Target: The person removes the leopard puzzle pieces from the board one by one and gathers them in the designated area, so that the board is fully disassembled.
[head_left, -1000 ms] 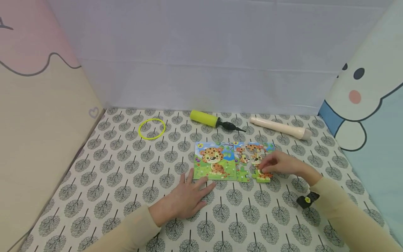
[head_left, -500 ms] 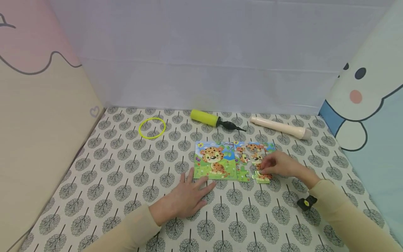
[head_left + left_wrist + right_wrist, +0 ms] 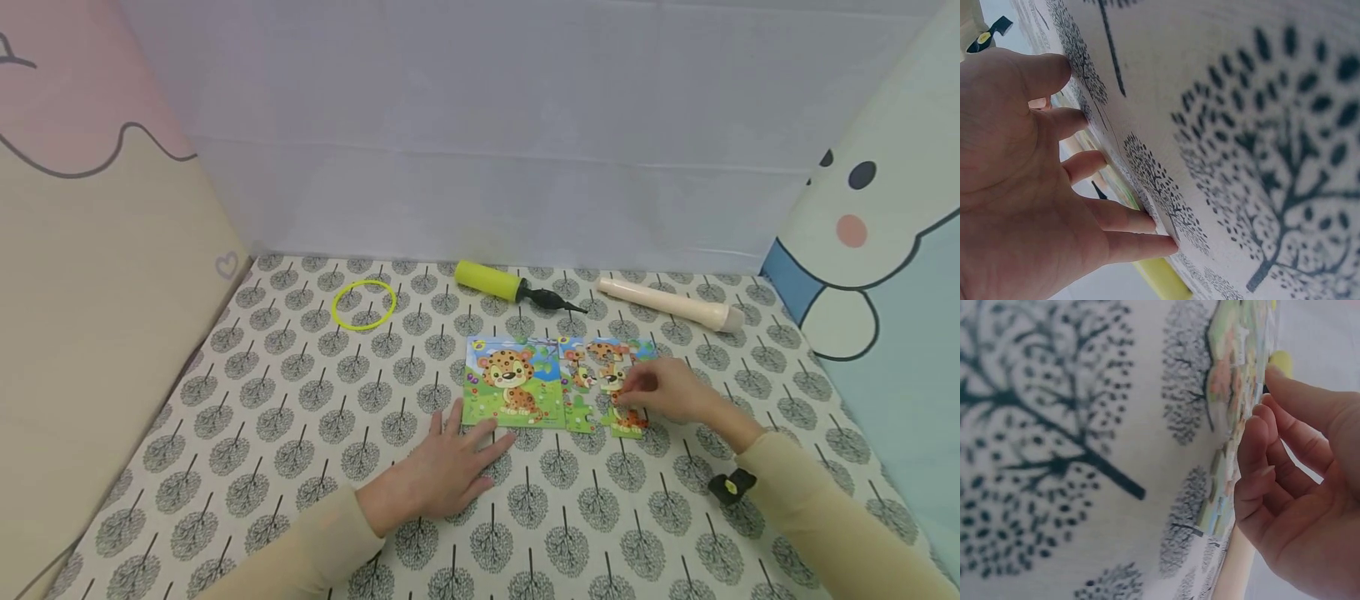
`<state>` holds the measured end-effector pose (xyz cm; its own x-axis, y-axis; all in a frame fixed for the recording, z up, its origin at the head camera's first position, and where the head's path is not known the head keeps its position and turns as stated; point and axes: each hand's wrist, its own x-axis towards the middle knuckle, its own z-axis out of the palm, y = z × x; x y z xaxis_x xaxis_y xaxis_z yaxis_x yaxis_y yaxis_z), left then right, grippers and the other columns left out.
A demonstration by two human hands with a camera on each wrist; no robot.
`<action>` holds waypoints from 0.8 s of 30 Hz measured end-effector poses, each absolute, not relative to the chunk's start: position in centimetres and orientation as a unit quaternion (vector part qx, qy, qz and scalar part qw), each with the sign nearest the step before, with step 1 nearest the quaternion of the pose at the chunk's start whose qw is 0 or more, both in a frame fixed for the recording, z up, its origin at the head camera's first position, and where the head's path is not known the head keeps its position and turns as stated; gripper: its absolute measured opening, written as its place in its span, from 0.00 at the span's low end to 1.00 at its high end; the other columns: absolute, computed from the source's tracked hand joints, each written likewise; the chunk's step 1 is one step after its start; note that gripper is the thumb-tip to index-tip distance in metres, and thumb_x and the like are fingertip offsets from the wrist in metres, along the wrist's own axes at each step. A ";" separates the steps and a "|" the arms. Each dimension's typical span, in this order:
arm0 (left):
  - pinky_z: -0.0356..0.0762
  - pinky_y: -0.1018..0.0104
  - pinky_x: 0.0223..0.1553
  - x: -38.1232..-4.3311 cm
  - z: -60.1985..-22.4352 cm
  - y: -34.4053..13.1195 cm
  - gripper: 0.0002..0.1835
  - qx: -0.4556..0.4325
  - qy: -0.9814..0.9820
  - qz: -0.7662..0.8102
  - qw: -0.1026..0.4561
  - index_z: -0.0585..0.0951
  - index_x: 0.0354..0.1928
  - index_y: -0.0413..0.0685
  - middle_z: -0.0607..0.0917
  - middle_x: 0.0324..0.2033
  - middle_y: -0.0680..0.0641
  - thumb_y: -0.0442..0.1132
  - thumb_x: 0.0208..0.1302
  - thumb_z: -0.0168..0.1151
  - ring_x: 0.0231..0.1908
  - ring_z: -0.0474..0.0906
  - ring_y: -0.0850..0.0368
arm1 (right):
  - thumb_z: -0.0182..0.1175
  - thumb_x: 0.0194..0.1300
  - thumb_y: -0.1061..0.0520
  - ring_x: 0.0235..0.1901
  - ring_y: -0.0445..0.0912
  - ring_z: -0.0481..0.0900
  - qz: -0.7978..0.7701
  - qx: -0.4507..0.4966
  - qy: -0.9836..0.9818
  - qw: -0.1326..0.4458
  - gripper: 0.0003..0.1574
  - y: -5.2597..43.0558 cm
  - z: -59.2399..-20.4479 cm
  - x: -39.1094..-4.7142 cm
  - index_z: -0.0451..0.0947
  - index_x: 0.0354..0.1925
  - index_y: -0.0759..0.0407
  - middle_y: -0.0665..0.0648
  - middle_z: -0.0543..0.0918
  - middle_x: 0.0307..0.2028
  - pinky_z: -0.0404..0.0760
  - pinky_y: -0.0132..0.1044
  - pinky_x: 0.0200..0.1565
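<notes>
My left hand (image 3: 452, 475) lies on the tablecloth with fingers spread, fingertips at the lower left edge of a leopard picture card (image 3: 480, 408). In the left wrist view its palm (image 3: 1019, 181) faces the camera, holding nothing. Right of the card lies a leopard jigsaw with gaps between several pieces (image 3: 579, 415). My right hand (image 3: 670, 390) is over the jigsaw's right side, its fingertips by the leopard's body piece (image 3: 630, 422) and covering part of it. In the right wrist view, the thumb and loosely bent fingers (image 3: 1257, 434) show no piece between them; contact with the pieces (image 3: 1222, 375) is unclear.
A green-and-black balloon pump (image 3: 489, 282) and a pale microphone-shaped tube (image 3: 667, 304) lie behind the jigsaw. To the left is a yellow-green ring (image 3: 336, 315). A tree-print cloth (image 3: 300, 417) covers the table, with walls at the back and sides.
The right hand has shifted slightly at the jigsaw's lower right. The bottom piece there, tilted with a bright edge half a second ago, now looks flatter. The left hand stays put.
</notes>
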<state>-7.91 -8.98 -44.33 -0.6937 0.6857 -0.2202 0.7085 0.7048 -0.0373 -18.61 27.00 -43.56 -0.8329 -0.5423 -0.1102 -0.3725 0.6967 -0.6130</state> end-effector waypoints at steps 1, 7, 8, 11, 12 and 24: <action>0.58 0.31 0.58 -7.9 -44.3 -9.0 0.33 0.379 0.918 -0.060 0.096 0.51 0.75 0.62 0.56 0.71 0.46 0.60 0.72 0.39 0.64 0.48 0.22 | 0.69 0.58 0.52 0.24 0.41 0.77 -0.298 -0.251 0.911 0.136 0.07 26.9 -43.5 -18.7 0.81 0.31 0.51 0.45 0.80 0.25 0.78 0.35 0.26; 0.57 0.31 0.58 -7.9 -44.3 -9.1 0.33 0.378 0.919 -0.060 0.097 0.51 0.75 0.62 0.55 0.71 0.46 0.60 0.72 0.39 0.64 0.48 0.22 | 0.66 0.62 0.53 0.24 0.42 0.77 -0.311 -0.263 0.904 0.130 0.05 24.8 -43.0 -19.1 0.81 0.34 0.53 0.47 0.81 0.26 0.78 0.36 0.27; 0.57 0.31 0.58 -7.9 -44.3 -9.1 0.33 0.379 0.919 -0.059 0.097 0.51 0.75 0.62 0.55 0.71 0.46 0.60 0.72 0.39 0.64 0.48 0.22 | 0.65 0.62 0.53 0.24 0.42 0.77 -0.309 -0.268 0.903 0.130 0.05 24.2 -43.0 -19.1 0.81 0.34 0.53 0.46 0.81 0.26 0.78 0.36 0.27; 0.58 0.31 0.58 -7.9 -44.3 -9.1 0.33 0.381 0.918 -0.058 0.096 0.52 0.75 0.62 0.56 0.71 0.46 0.60 0.72 0.39 0.64 0.48 0.22 | 0.66 0.61 0.54 0.25 0.41 0.78 -0.307 -0.285 0.899 0.128 0.08 22.4 -43.2 -19.2 0.82 0.38 0.55 0.46 0.81 0.28 0.79 0.35 0.28; 0.58 0.31 0.58 -7.9 -44.3 -9.0 0.33 0.381 0.918 -0.059 0.095 0.52 0.75 0.62 0.56 0.71 0.46 0.60 0.72 0.40 0.64 0.48 0.22 | 0.66 0.61 0.54 0.25 0.41 0.78 -0.309 -0.292 0.896 0.130 0.09 21.8 -43.2 -19.2 0.82 0.40 0.57 0.47 0.81 0.29 0.79 0.36 0.28; 0.58 0.30 0.58 -8.0 -44.4 -9.0 0.33 0.382 0.917 -0.052 0.100 0.52 0.75 0.62 0.55 0.71 0.45 0.59 0.72 0.41 0.63 0.49 0.22 | 0.75 0.48 0.47 0.24 0.41 0.74 -0.289 -0.289 0.899 0.156 0.33 16.7 -44.0 -19.1 0.80 0.51 0.61 0.48 0.80 0.32 0.77 0.35 0.28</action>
